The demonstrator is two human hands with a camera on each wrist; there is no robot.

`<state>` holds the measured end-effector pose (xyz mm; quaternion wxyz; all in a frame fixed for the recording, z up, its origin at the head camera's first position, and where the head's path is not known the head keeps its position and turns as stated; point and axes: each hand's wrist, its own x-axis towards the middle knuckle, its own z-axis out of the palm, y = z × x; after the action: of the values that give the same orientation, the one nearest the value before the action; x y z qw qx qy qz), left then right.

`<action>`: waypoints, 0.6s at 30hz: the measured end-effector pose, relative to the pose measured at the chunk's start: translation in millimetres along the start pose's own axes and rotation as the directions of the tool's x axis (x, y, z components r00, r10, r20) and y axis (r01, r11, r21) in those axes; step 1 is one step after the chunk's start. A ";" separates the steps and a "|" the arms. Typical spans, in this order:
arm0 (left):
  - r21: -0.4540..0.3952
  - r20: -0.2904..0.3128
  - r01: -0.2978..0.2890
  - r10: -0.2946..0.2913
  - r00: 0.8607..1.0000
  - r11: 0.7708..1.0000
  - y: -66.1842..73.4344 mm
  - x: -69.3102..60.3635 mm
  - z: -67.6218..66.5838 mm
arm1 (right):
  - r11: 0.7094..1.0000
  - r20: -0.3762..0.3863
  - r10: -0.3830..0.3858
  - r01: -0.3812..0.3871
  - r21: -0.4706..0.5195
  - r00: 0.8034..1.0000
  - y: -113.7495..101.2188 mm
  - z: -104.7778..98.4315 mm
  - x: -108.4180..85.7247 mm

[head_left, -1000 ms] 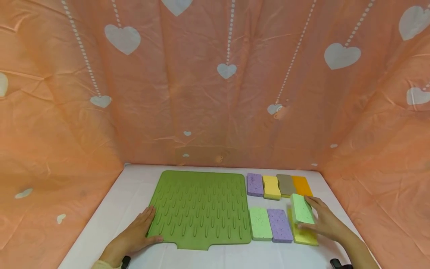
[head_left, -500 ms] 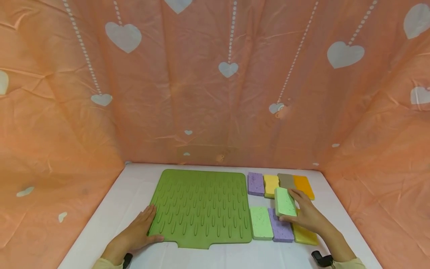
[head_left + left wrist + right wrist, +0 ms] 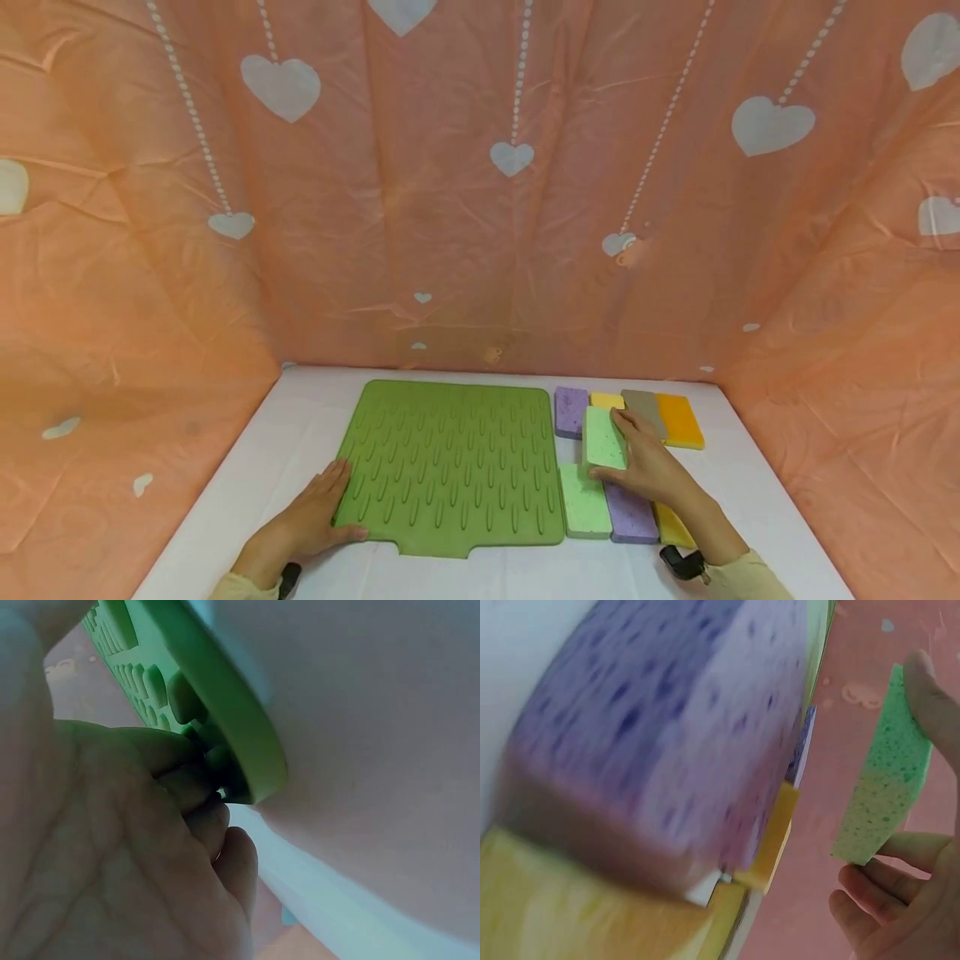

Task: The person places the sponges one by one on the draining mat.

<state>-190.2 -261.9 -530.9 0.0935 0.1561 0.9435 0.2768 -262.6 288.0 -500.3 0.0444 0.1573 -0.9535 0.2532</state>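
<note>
My right hand (image 3: 651,462) pinches a light green sponge (image 3: 604,437) between thumb and fingers. It holds the sponge raised above the front row; in the right wrist view the sponge (image 3: 885,765) stands apart from the others. Below are another light green sponge (image 3: 585,502), a purple sponge (image 3: 630,515) and a yellow one (image 3: 673,527), the last two partly hidden by hand and arm. My left hand (image 3: 309,518) rests at the left edge of a green ridged mat (image 3: 450,467). In the left wrist view, its fingers (image 3: 240,862) touch the mat's rim.
Behind the front row lie a purple sponge (image 3: 572,412), a partly covered yellow sponge (image 3: 607,400), a grey-brown one (image 3: 642,408) and an orange one (image 3: 679,420). Pink cloth (image 3: 450,250) with hearts surrounds the white table (image 3: 247,467) at the back and sides.
My right hand has carried the light green sponge leftward from above the yellow sponge to above the other green one. My left hand has stayed at the mat's edge.
</note>
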 end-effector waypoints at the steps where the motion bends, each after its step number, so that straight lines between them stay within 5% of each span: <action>1: -0.012 -0.005 -0.005 0.005 1.000 1.000 -0.8 -0.1 0.3 | 1.000 -0.001 -0.004 0.004 -0.001 1.000 -2.1 1.3 1.7; 10: 0.071 -0.041 0.004 -0.001 0.999 0.997 -19.6 5.7 11.9 | 0.998 -0.018 -0.060 0.060 -0.011 0.998 -22.8 15.1 16.0; 18: 0.059 -0.042 -0.003 0.005 0.999 0.998 -23.5 8.7 14.1 | 0.995 -0.004 -0.102 0.102 -0.008 0.995 -42.8 26.8 26.6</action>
<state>-200.3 -270.7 -556.3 0.0683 0.1547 0.9528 0.2522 -274.1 232.1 -499.1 0.0597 0.2050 -0.9451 0.2474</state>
